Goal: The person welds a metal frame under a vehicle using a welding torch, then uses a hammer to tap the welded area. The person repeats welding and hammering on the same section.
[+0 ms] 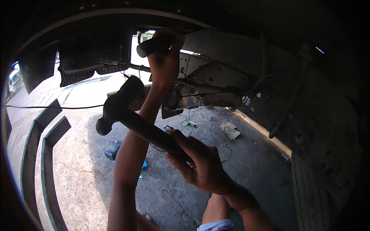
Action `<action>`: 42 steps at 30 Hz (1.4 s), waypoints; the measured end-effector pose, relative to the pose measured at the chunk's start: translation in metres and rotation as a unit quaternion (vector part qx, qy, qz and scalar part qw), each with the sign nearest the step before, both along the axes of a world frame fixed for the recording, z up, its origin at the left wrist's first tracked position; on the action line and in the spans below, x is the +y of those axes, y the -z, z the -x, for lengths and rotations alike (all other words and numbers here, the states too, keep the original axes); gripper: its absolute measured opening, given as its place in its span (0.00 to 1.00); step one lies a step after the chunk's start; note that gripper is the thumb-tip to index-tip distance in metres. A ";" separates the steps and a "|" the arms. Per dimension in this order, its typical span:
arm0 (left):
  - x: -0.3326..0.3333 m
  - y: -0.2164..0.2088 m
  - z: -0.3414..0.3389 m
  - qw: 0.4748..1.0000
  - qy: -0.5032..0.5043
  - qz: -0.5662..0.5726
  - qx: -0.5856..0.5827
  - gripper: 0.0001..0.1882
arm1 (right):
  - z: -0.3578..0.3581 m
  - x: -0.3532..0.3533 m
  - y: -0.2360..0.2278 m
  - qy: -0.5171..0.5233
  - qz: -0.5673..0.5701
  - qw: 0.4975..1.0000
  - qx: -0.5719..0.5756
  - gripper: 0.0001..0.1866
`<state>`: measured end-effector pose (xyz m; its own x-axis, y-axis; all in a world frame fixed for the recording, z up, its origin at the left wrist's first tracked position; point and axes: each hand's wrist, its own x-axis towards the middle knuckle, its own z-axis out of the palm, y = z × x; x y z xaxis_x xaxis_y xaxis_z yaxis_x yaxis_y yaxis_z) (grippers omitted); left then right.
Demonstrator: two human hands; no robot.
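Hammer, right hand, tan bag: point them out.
Hammer (141, 126), head view: on the handle, near its head end.
Right hand (204, 165), head view: on the back of the hand.
Tan bag (230, 130), head view: middle of its upward side.

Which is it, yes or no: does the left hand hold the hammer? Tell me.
No, the right hand grips the hammer by its handle, while the left hand holds a dark cylindrical object.

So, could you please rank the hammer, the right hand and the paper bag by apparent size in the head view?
1. Hammer, partly covered by the hand
2. Right hand
3. Paper bag, farther from the camera
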<state>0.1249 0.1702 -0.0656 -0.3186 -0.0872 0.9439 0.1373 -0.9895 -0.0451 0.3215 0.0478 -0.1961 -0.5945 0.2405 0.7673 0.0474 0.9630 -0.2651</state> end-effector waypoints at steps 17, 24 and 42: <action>-0.001 -0.006 -0.003 0.997 -0.057 -0.023 0.052 0.08 | 0.018 0.010 -0.039 0.036 -0.081 0.996 0.012 0.34; -0.001 -0.007 -0.006 0.998 0.025 -0.034 0.051 0.07 | 0.017 0.011 -0.037 0.093 -0.053 0.993 0.042 0.31; 0.005 -0.003 -0.002 0.997 -0.060 0.003 0.056 0.08 | 0.028 0.013 -0.046 0.006 -0.062 0.997 0.044 0.30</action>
